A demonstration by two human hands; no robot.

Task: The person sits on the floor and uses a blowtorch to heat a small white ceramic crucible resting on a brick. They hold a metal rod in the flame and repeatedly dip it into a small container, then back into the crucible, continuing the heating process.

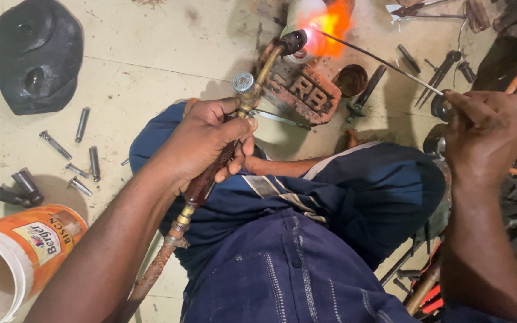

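Note:
My left hand (204, 143) grips the brown handle of a brass gas torch (252, 90), thumb near its silver valve knob. The torch tip (293, 42) burns with an orange flame (330, 24) over a red brick (297, 87). My right hand (489, 134) pinches a thin metal filler rod (378, 58) whose far end reaches into the flame. A white workpiece behind the flame is washed out by the glare. My knees in dark blue trousers (306, 239) fill the lower middle.
An orange-and-white plastic bucket (22, 251) lies at bottom left. Several small metal cylinders (82, 167) are scattered on the tiled floor. A black rubber piece (37, 54) sits top left. A rusty tin (352, 79), pliers (441, 75) and scrap tools lie at right.

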